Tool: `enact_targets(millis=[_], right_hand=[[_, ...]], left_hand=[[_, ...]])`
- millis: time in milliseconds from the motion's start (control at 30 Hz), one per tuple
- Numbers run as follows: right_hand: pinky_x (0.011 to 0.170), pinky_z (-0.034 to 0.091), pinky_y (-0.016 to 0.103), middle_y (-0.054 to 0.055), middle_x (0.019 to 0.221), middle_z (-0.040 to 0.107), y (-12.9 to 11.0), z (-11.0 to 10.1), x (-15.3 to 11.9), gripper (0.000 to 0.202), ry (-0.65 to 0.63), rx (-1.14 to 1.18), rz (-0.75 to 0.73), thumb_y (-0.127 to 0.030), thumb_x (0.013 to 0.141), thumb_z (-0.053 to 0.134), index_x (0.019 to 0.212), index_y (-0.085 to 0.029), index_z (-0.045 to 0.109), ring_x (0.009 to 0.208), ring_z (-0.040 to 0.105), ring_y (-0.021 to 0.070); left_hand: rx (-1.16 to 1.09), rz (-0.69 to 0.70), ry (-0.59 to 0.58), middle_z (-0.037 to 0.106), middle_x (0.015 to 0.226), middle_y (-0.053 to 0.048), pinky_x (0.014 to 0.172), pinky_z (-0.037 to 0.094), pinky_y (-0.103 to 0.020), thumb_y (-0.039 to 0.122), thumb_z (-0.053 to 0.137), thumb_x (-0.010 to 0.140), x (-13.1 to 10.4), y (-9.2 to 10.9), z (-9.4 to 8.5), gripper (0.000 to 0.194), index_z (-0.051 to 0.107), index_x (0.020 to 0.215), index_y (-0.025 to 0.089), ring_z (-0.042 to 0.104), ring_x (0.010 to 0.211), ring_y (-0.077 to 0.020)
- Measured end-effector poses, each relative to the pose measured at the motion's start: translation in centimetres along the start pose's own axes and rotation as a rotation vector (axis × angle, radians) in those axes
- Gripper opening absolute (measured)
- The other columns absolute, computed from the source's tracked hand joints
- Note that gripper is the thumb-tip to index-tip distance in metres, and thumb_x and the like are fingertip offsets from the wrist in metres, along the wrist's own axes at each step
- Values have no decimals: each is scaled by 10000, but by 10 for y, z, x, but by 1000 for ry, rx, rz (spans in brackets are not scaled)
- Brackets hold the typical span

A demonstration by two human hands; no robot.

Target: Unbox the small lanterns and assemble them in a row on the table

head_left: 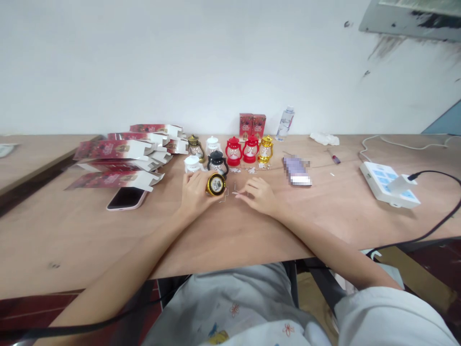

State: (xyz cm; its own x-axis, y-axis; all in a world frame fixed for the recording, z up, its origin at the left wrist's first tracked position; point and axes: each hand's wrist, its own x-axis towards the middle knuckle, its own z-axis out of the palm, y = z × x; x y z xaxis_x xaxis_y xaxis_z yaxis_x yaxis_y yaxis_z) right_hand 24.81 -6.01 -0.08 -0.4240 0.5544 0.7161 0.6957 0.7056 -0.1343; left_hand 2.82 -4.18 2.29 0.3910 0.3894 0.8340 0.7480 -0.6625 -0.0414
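My left hand (195, 194) is closed around a small gold lantern (216, 184), tipped so that its round base with a dark ring and pale centre faces me. To the right of it, my right hand (260, 196) pinches a thin, pale piece (236, 193) too small to name. Thin wire-like bits (226, 193) show between the two hands. Just beyond them stand a black lantern (217, 164), a white lantern (193, 164), a bronze lantern (195, 148), a red lantern (234, 151) and another gold lantern (265, 150).
Flat red boxes (111, 150) are piled at the left over a phone (126, 198). Two upright red boxes (246, 126) and a water bottle (285, 123) stand by the wall. Rightward lie another phone (297, 170), a screwdriver (335, 158), tissue (324, 139) and a power strip (389, 185) with cables.
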Motion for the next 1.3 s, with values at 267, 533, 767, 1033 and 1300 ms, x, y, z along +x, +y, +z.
enact_targets(millis=[267,533,767,1033,1300], right_hand=[[731,421,334,64,816,676,9,1,2,240,-95,-134,312,-422,798,665,788,-182,662,820,589,218],[704,430,290,37,795,649,-26,-4,1,165,165,106,-1,-298,899,562,823,-204,674,748,582,140],[688,428,288,36,786,636,-33,2,-1,160,155,149,-41,-295,899,560,817,-201,660,735,566,135],[707,409,299,51,820,626,-30,-2,0,185,17,154,-66,-280,924,505,792,-185,595,767,545,156],[701,406,296,67,833,598,-32,-1,0,192,17,97,-106,-234,946,433,840,-170,579,757,514,164]], left_hand=[[-42,34,-110,709,930,-51,803,358,-340,339,647,775,-4,3,2,332,560,1056,184,643,851,-217],[-121,140,-185,710,948,-60,814,336,-347,353,568,843,-3,10,2,283,552,1059,171,635,872,-210],[-126,251,-172,713,949,-67,789,328,-353,349,525,879,-4,16,2,262,565,1060,164,632,863,-201],[-88,335,-135,719,909,-56,750,327,-356,287,522,879,-4,18,2,220,572,1047,153,628,839,-196],[-112,281,-175,712,932,-61,746,330,-353,333,552,860,-5,19,3,255,568,1042,155,623,831,-190]])
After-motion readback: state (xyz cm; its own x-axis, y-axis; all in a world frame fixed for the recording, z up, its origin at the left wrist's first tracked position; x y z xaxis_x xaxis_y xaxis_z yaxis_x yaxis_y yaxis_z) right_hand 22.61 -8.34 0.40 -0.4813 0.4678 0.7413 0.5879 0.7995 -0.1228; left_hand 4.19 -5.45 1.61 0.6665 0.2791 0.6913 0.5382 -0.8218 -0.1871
